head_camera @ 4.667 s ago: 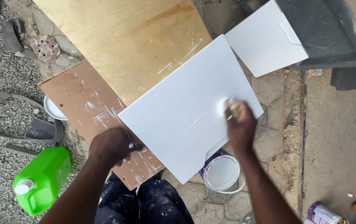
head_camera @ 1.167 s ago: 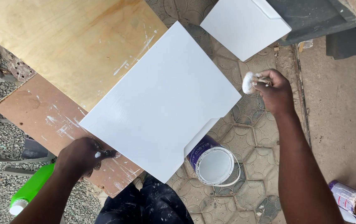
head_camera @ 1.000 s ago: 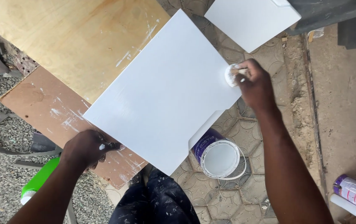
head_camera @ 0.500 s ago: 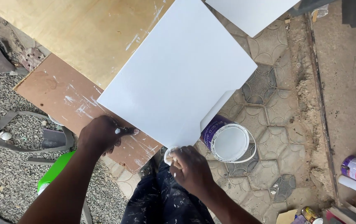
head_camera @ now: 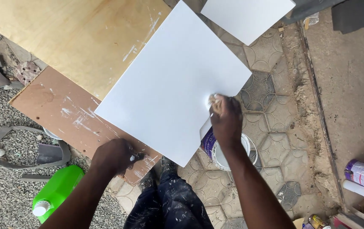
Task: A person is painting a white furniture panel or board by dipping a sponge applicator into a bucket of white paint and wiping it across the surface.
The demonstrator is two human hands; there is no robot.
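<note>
The right hand (head_camera: 226, 121) is closed on a small pale pad (head_camera: 214, 101), pressed to the white panel (head_camera: 173, 80) near that panel's right edge. The left hand (head_camera: 115, 156) is curled shut at the near edge of the brown board (head_camera: 59, 110), beside the panel's near corner; whatever it grips is too small to identify. The panel lies tilted across the brown board and the plywood sheet (head_camera: 63, 38). An open paint can (head_camera: 220, 150) stands on the paving just below the right hand. A green jug (head_camera: 56, 191) lies on the gravel, left. A second white panel (head_camera: 247, 17) lies beyond, well apart.
</note>
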